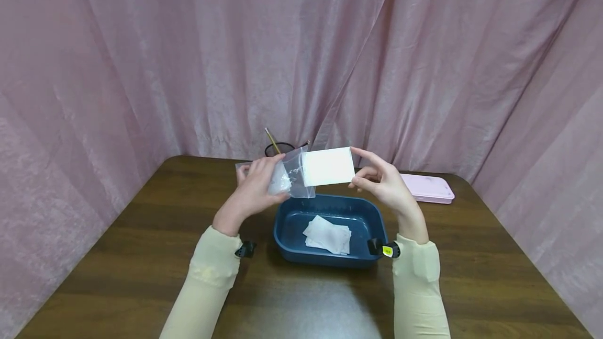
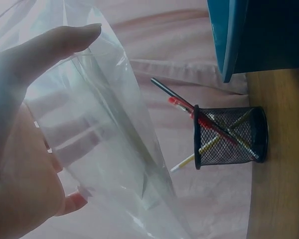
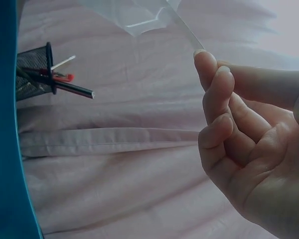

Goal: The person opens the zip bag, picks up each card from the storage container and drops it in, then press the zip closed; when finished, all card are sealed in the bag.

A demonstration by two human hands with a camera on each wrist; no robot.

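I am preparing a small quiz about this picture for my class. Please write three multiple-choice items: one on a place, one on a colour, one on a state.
1. Where do the loose white sheets lie?
A. in the blue tray
B. on the pink box
C. in the pen cup

2. What colour is the flat box at the right of the table?
A. green
B. pink
C. black

3. What is the left hand doing?
A. lying flat on the table
B. reaching into the pen cup
C. holding a clear plastic bag

Answers:
1 A: the sheets rest inside the blue tray.
2 B: the box is pale pink.
3 C: the fingers grip the clear plastic bag above the tray, while the right hand pinches a white card at the bag's opening; the pen cup stands behind.
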